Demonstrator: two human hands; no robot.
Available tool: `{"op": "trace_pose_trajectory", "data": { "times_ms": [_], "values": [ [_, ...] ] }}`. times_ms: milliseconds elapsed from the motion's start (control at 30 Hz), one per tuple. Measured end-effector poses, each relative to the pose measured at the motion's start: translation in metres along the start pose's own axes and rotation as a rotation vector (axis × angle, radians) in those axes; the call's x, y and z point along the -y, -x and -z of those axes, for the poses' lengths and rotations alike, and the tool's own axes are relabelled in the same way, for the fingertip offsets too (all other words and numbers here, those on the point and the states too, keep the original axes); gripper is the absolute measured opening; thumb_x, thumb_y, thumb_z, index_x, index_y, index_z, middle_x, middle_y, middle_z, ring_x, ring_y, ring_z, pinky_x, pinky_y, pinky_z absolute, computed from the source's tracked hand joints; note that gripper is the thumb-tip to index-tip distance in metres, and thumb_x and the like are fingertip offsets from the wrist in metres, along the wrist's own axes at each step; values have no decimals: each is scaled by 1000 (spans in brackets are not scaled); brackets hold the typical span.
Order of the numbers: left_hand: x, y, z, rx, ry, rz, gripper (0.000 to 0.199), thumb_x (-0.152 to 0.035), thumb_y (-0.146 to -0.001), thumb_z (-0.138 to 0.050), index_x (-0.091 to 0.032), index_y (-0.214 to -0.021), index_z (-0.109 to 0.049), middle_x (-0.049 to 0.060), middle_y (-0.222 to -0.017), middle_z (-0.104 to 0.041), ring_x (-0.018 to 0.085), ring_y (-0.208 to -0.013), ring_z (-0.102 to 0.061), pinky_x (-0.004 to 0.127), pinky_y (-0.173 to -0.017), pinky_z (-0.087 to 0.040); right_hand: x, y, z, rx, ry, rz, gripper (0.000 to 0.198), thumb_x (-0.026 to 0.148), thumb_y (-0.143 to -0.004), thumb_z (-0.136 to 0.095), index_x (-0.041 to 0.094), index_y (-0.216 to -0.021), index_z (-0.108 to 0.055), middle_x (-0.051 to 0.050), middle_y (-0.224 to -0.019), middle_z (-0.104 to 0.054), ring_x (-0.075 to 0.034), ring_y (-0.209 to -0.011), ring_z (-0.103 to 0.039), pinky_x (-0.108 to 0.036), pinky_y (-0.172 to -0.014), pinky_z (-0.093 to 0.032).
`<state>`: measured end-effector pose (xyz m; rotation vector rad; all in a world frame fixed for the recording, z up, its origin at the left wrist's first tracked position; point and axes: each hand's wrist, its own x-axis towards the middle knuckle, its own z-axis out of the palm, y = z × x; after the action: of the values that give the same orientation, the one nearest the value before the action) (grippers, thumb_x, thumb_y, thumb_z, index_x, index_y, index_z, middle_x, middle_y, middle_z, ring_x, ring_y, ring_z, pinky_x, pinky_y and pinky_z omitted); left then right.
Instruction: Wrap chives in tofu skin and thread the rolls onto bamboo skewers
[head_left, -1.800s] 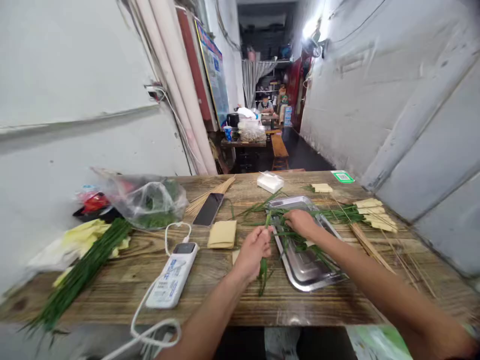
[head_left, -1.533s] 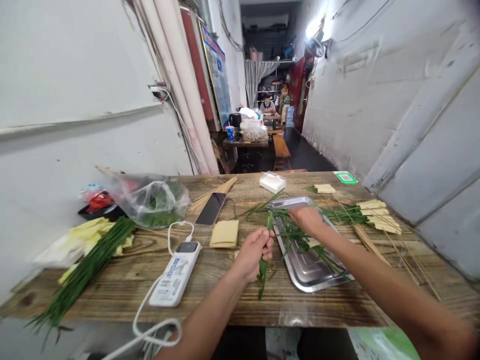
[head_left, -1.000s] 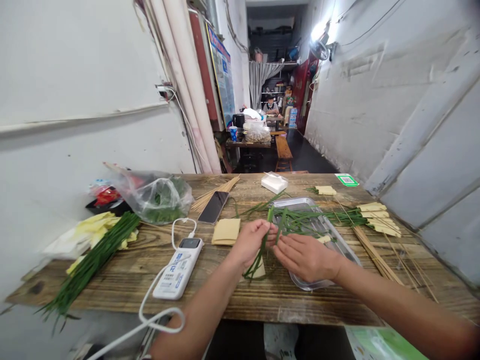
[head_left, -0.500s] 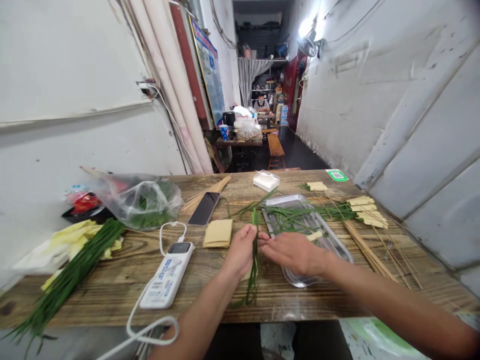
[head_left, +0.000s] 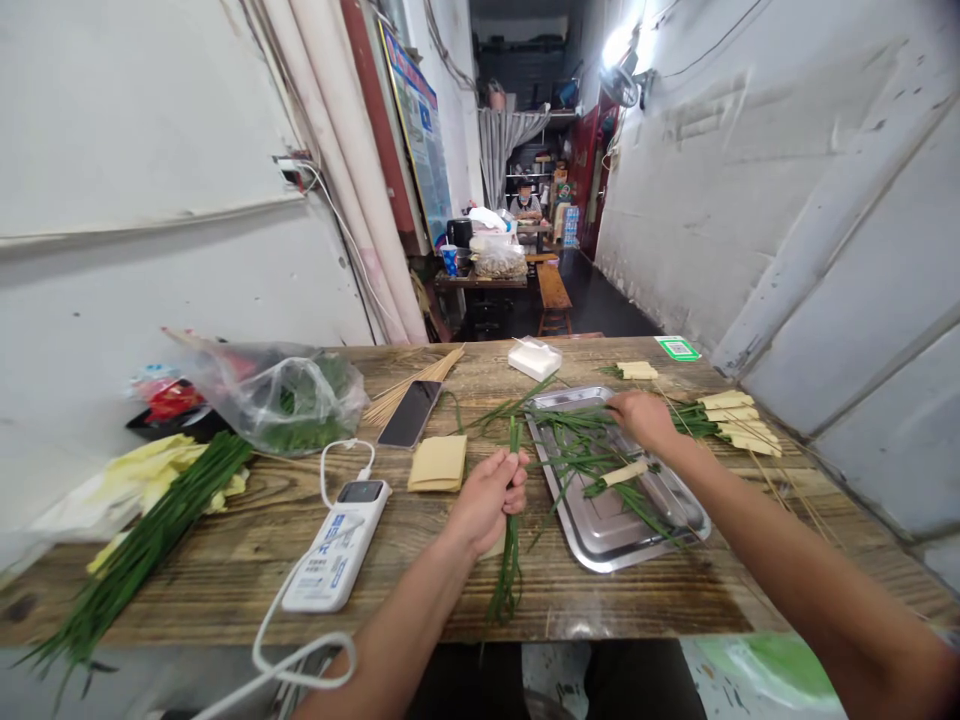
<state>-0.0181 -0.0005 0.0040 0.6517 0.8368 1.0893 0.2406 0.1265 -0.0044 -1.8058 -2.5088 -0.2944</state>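
Observation:
My left hand is wrapped round a small upright bunch of chives, whose ends stick out above and below the fist. Over the far right part of a metal tray, my right hand has its fingers bent together near the loose chives; what the fingertips pinch, if anything, is hidden. In the tray also lies a chive roll wrapped in a pale yellow sheet. A stack of square yellow tofu sheets sits left of my left hand.
Wrapped chive rolls on sticks lie right of the tray. Left are a phone, a white power bank with its cable, a large chive bundle and a plastic bag. A white box stands behind. A person sits far back.
My right hand has moved away from the left one, up and right over the tray's far side. My left hand's fingers have closed further round the chives.

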Motion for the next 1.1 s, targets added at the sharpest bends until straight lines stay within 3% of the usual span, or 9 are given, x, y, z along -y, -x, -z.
{"op": "trace_pose_trajectory", "data": {
  "times_ms": [100,200,300,433,600,800,967,1033,1100],
  "values": [
    [1,0,1,37,9,43,28,-34,-77,-69,-14,-80,-49,-6,-57,-45,1,-39,-32,13,-40,-19,-7,-2,14,-63,-19,-44,29,23,-90,-43,20,-101,-69,-8,-98,-70,-19,-90,-60,-25,-71,-40],
    [0,-2,0,0,26,62,20,-28,-82,-63,-13,-78,-50,-2,-58,-52,4,-42,-42,14,-41,-29,2,8,32,-317,-41,0,31,20,-92,-40,15,-105,-68,-10,-93,-69,-20,-88,-59,-28,-74,-42],
    [-2,-5,-3,-103,65,57,13,-18,-88,-55,-12,-77,-51,6,-68,-63,9,-54,-58,19,-52,-45,37,35,48,-663,-76,317,26,16,-91,-43,10,-103,-66,-9,-80,-67,-19,-78,-57,-30,-71,-44],
    [0,-10,-5,-110,135,108,14,-14,-89,-51,-11,-76,-54,10,-74,-68,13,-60,-64,24,-60,-52,93,78,54,-827,-126,793,26,9,-89,-43,7,-108,-60,-12,-87,-66,-19,-85,-57,-34,-75,-48],
    [5,-10,-3,-54,136,101,14,-23,-84,-63,-11,-77,-58,10,-75,-68,15,-64,-66,25,-60,-52,126,96,46,-764,-104,927,27,7,-89,-39,5,-105,-60,-10,-81,-65,-19,-85,-59,-38,-80,-51],
    [2,-4,-6,-61,104,60,14,-23,-79,-68,-10,-80,-62,4,-64,-62,12,-58,-61,20,-56,-47,134,97,39,-718,-60,925,25,6,-88,-40,4,-101,-61,-12,-81,-65,-20,-84,-60,-37,-76,-49],
    [1,-4,-5,-100,152,12,9,-18,-83,-61,-9,-82,-61,-2,-56,-50,6,-50,-48,16,-54,-42,124,89,25,-575,-105,961,30,12,-91,-39,10,-116,-56,-11,-93,-65,-18,-89,-58,-32,-74,-46],
    [1,-5,-3,-132,193,28,9,-15,-86,-56,-8,-82,-60,-3,-57,-47,5,-48,-44,16,-51,-40,100,67,16,-484,-125,905,31,16,-93,-39,14,-119,-56,-8,-87,-64,-15,-80,-56,-28,-69,-44],
    [1,-5,-2,-130,224,41,10,-13,-87,-53,-7,-83,-60,-3,-58,-46,4,-47,-40,16,-48,-38,67,36,8,-353,-98,554,29,16,-92,-40,14,-110,-62,-7,-81,-64,-15,-78,-54,-27,-69,-42]
  ]
}}
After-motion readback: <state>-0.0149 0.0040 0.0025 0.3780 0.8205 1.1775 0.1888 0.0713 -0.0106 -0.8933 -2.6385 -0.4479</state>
